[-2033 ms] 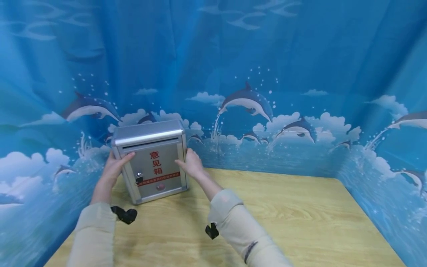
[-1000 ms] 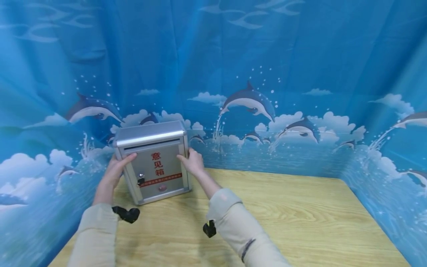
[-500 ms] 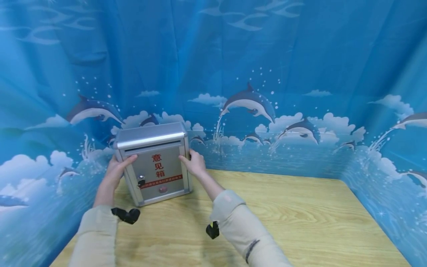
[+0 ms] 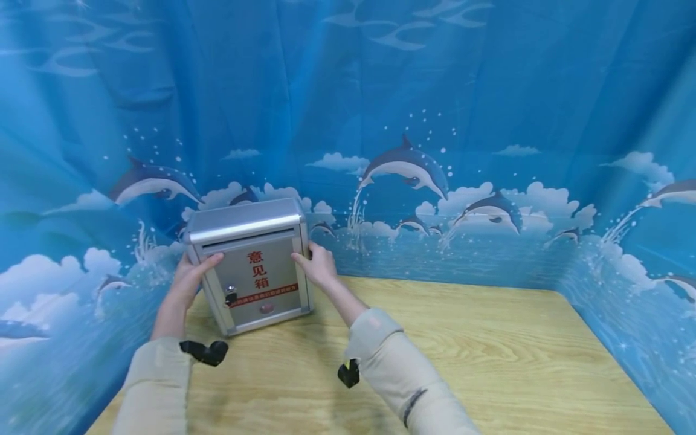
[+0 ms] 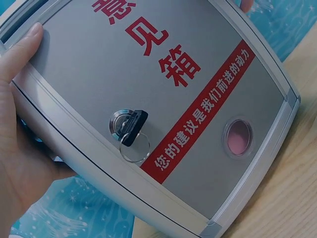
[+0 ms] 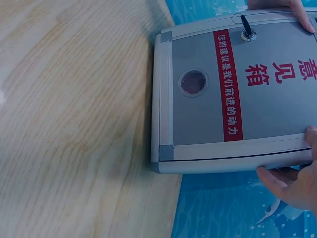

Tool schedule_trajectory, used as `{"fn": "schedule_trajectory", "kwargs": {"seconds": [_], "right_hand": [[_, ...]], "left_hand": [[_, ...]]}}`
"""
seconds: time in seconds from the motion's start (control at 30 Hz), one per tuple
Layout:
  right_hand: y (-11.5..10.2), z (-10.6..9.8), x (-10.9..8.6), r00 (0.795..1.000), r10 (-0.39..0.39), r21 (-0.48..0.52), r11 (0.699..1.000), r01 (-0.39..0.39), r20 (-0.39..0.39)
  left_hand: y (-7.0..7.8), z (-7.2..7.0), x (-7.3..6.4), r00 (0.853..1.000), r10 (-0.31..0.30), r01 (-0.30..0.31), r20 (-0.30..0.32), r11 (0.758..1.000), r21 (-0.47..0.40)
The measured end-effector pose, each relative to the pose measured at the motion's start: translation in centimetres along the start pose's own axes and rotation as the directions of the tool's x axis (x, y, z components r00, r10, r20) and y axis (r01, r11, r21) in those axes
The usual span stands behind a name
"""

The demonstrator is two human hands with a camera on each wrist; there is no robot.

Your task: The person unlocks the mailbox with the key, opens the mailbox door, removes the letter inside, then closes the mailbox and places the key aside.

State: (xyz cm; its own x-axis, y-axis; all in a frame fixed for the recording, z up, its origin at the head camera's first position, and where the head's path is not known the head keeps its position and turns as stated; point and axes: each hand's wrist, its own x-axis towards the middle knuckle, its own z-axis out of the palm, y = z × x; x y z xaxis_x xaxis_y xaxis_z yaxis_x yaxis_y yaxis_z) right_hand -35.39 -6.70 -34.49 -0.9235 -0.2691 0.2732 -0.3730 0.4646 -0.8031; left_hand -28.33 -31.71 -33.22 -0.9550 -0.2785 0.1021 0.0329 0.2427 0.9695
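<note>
One box (image 4: 241, 269): on table (image 4: 489, 338), curtain (image 4: 326, 90) behind box | left hand (image 4: 185, 281): fingers, thumb clamped on box's left side | right hand (image 4: 318, 266): clamped likewise on box's right side | key (image 5: 134, 128): box front

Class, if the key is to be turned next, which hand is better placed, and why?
Probably the left hand: it grips the box nearer the key; the right hand grips the opposite side.

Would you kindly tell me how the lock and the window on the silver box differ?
The lock is metallic with a black-headed key in it; the window looks pinkish and has none. The lock sits above the red strip, the window below it. Both are round, on the silver box's front.
</note>
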Motion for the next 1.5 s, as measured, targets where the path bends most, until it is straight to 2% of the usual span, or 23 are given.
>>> {"fn": "schedule_trajectory", "kwargs": {"seconds": [0.17,0.3,0.43,0.67,0.9,1.03,1.5], "right_hand": [[-0.2,-1.1,0.2,1.000,-0.020,-0.014,1.000,0.020,0.005],[-0.4,-2.4,0.5,0.999,-0.032,-0.031,0.999,0.032,0.000],[-0.6,-3.5,0.6,1.000,-0.029,-0.024,0.999,0.029,-0.001],[-0.4,-5.2,0.3,0.999,-0.027,-0.016,1.000,0.027,0.021],[-0.2,-7.3,0.1,0.999,-0.039,-0.009,0.999,0.038,-0.012],[0.1,-8.2,-0.3,0.999,-0.029,-0.011,1.000,0.028,-0.023],[0.6,-11.3,-2.4,0.999,-0.022,0.020,1.000,0.023,-0.026]], "left_hand": [[0.9,0.4,-0.3,1.000,0.029,-0.029,0.000,0.999,0.015],[1.7,1.0,0.1,0.999,0.033,-0.033,0.004,0.999,0.026],[2.3,1.6,0.5,0.999,0.053,-0.053,0.003,0.999,-0.003],[3.2,2.8,0.2,0.997,0.083,-0.082,0.012,0.996,-0.035],[4.6,4.3,0.3,0.994,0.110,-0.109,0.020,0.993,-0.044],[5.3,5.1,0.3,0.990,0.141,-0.140,0.027,0.989,-0.052],[6.5,7.4,-0.7,0.980,0.187,-0.181,0.072,0.981,-0.075]]}}
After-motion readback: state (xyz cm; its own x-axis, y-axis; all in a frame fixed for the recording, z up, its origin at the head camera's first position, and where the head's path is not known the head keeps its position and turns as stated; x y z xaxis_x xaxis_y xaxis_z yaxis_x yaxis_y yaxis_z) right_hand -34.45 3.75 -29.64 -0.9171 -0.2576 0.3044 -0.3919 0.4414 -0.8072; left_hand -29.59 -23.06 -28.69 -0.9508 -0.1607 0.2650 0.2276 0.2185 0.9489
